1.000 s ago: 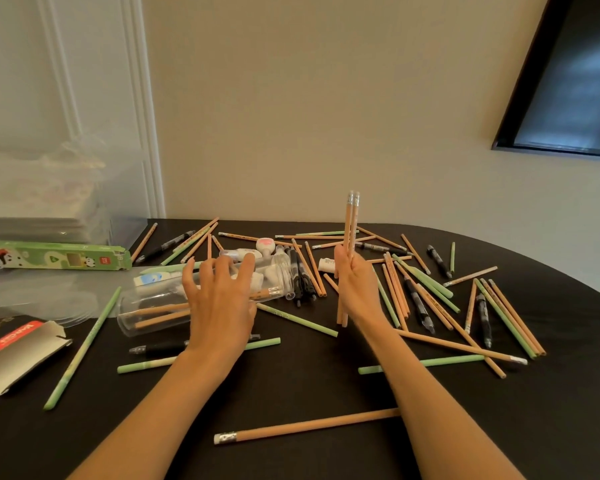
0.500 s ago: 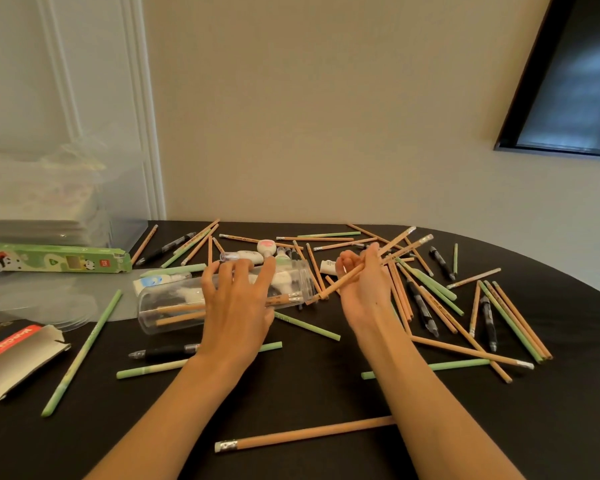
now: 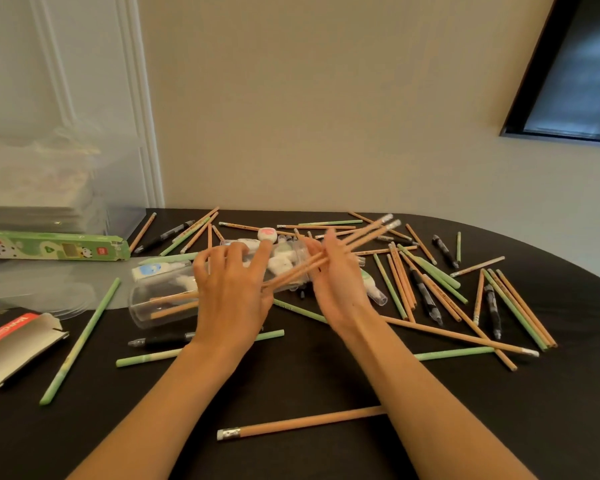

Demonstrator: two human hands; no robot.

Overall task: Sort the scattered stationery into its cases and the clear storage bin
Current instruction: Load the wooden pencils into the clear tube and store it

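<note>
1. Our left hand (image 3: 232,299), fingers spread, lies flat on the clear plastic tube case (image 3: 167,299) resting on its side on the black table (image 3: 309,382); two pencils already lie inside.
2. Our right hand (image 3: 336,282) pinches two tan wooden pencils with eraser ends (image 3: 364,237), tips angled down toward the case mouth, erasers up and right.
3. Best to keep the case pinned and both pencils parallel, so the tips clear the rim together.
4. White correction-tape pieces (image 3: 281,263) crowd the mouth; loose green pencils (image 3: 201,348) and black pens (image 3: 160,341) lie scattered near.
</note>
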